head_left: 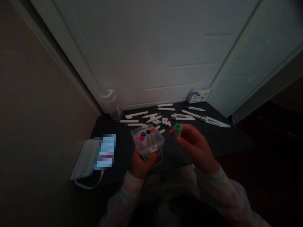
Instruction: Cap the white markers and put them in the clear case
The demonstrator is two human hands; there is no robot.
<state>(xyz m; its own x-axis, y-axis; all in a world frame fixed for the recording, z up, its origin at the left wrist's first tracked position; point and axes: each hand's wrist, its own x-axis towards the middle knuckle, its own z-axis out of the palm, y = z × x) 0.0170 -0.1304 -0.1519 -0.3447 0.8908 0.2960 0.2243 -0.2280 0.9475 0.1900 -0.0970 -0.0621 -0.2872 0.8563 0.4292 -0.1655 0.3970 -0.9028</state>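
My left hand (140, 164) is wrapped round a clear plastic box (154, 151) with a coloured label. Several markers stand upright inside it, among them an orange-capped marker (153, 132), a black one, a blue one and pink ones. To the right of the box, my right hand (196, 145) pinches a white marker with a green cap (177, 128). That marker is held upright, cap on top, apart from the box. Its lower end is hidden by my fingers.
Loose white markers (184, 118) lie scattered over the dark table (113, 142). A second clear container (111, 104) stands at the back left, a small printed box (199, 96) at the back right. On the left lie a white case (85, 159) with a cable and a blurred-out screen (105, 151). A white panel (132, 47) rises behind.
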